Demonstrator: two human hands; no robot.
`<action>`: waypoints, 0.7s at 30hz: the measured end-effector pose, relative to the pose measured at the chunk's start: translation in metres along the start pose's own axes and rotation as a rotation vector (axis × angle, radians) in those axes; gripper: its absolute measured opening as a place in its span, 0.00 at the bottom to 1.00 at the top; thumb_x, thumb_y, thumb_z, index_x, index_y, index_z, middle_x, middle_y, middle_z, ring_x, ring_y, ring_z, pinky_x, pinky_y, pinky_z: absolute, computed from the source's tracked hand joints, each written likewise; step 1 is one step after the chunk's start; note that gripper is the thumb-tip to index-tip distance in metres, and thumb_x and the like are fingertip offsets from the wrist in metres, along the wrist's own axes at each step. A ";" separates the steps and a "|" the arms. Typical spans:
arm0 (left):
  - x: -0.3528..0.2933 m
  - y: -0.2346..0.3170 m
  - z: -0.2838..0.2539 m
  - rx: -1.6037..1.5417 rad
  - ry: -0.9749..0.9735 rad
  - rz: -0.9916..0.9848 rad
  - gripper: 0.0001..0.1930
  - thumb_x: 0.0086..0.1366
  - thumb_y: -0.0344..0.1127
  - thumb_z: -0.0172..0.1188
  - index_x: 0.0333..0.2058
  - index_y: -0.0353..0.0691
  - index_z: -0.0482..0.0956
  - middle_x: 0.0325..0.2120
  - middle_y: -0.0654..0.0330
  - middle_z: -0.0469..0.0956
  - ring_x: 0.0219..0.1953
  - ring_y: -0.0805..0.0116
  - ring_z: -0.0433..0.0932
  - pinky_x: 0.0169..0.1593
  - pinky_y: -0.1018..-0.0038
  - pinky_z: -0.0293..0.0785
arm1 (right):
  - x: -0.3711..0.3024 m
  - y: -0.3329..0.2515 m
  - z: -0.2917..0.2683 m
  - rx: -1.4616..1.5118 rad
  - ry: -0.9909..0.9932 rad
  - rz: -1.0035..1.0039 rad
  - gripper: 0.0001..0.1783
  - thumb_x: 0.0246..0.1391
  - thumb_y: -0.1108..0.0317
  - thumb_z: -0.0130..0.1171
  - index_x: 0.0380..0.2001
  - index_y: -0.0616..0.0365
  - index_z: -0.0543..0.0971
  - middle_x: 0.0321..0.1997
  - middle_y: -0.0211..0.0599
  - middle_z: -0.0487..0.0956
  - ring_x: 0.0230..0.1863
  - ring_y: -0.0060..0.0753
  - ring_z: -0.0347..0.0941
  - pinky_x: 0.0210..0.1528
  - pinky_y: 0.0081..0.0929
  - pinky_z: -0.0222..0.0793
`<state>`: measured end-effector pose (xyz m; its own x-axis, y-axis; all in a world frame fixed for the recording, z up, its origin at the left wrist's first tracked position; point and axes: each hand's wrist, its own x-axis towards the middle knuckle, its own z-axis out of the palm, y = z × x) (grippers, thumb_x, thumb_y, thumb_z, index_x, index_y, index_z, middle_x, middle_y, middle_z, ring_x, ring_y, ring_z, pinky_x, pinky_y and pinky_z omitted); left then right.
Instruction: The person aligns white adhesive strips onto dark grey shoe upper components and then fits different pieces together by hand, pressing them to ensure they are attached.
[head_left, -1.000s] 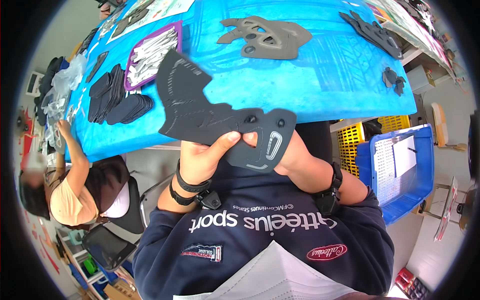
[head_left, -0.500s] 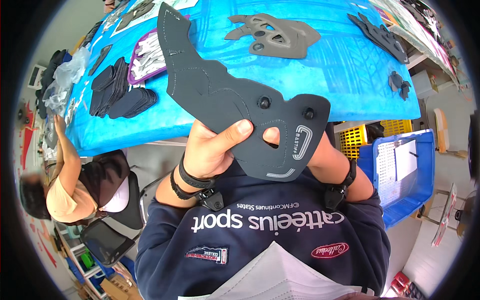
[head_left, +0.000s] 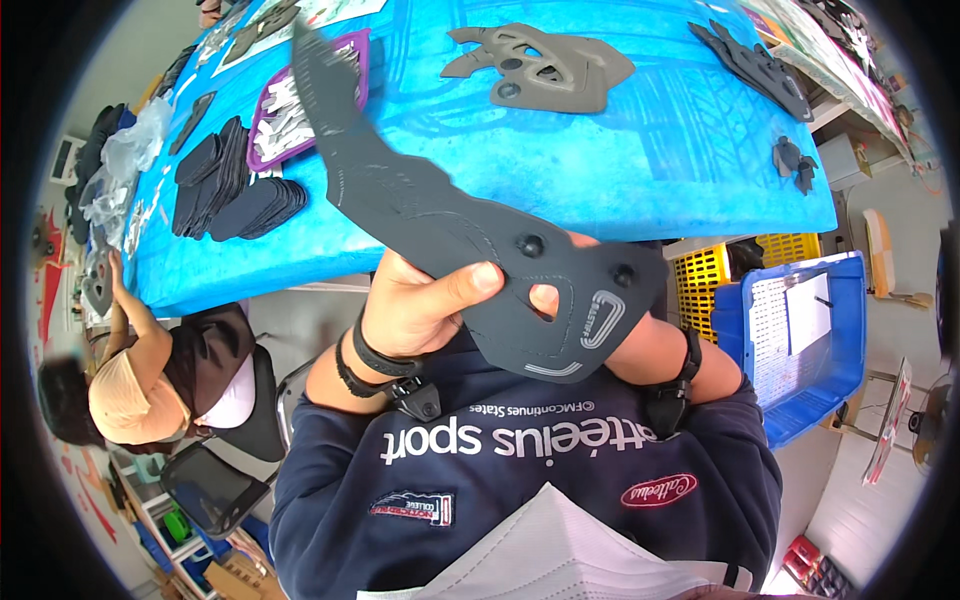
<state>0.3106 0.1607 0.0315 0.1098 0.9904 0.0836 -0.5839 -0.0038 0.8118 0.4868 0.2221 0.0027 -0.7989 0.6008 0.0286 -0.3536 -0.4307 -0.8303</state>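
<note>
I hold up a flat dark grey stitched panel point(head_left: 420, 200), long and curved, with two black round studs, a cutout and pale striped markings at its wide end. My left hand point(head_left: 415, 305) is closed on its near edge, thumb on top and the other fingers mostly hidden beneath. Behind the wide end, my right hand point(head_left: 632, 352) supports the panel from its underside. Skin shows through the cutout and a bit of a finger above the upper edge; most of that hand is covered by the panel.
On the blue-covered table point(head_left: 400, 90) lie a brown-grey panel point(head_left: 580, 80), stacks of dark pieces point(head_left: 212, 180) and a purple tray point(head_left: 362, 60) of white strips. A blue crate point(head_left: 815, 400) and yellow baskets point(head_left: 700, 280) stand at right. Another person point(head_left: 140, 390) works at left.
The panel has tilted; its wide end has dipped toward me and its narrow tip has shifted left. My left hand keeps its grip, and a right finger now shows above the upper edge.
</note>
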 end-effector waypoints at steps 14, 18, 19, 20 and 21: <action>-0.029 0.005 0.004 0.284 0.067 -0.109 0.15 0.58 0.25 0.62 0.45 0.33 0.74 0.41 0.62 0.75 0.43 0.73 0.73 0.46 0.74 0.70 | -0.004 -0.012 0.007 -0.270 -0.200 0.235 0.16 0.56 0.58 0.59 0.34 0.63 0.77 0.26 0.29 0.77 0.29 0.16 0.71 0.30 0.20 0.67; -0.065 -0.012 0.004 0.201 0.151 -0.226 0.14 0.59 0.22 0.60 0.44 0.34 0.74 0.40 0.63 0.74 0.42 0.74 0.73 0.46 0.75 0.70 | -0.027 0.014 0.005 -0.321 -0.258 0.372 0.17 0.56 0.57 0.60 0.29 0.63 0.78 0.25 0.30 0.78 0.29 0.16 0.71 0.28 0.19 0.66; -0.072 -0.017 0.005 0.105 0.195 -0.260 0.14 0.59 0.21 0.60 0.44 0.34 0.73 0.39 0.62 0.74 0.42 0.74 0.73 0.46 0.76 0.70 | -0.030 0.021 0.005 -0.327 -0.277 0.281 0.16 0.55 0.57 0.60 0.27 0.62 0.78 0.24 0.28 0.78 0.26 0.14 0.70 0.25 0.18 0.64; -0.078 -0.022 0.006 0.025 0.236 -0.294 0.14 0.59 0.21 0.59 0.44 0.34 0.73 0.39 0.62 0.75 0.42 0.74 0.73 0.46 0.76 0.71 | -0.033 0.026 0.004 -0.283 -0.253 0.351 0.15 0.55 0.58 0.61 0.27 0.61 0.78 0.23 0.27 0.77 0.25 0.13 0.70 0.24 0.17 0.64; -0.082 -0.026 0.004 -0.053 0.255 -0.317 0.14 0.59 0.19 0.58 0.44 0.35 0.72 0.39 0.62 0.75 0.42 0.73 0.74 0.46 0.76 0.72 | -0.036 0.030 0.004 -0.243 -0.228 0.416 0.15 0.55 0.58 0.61 0.26 0.60 0.78 0.23 0.26 0.77 0.24 0.13 0.69 0.23 0.17 0.63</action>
<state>0.3201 0.0786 0.0065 0.0921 0.9439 -0.3171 -0.5948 0.3075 0.7427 0.5028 0.1850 -0.0211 -0.9427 0.2392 -0.2327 0.1169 -0.4163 -0.9017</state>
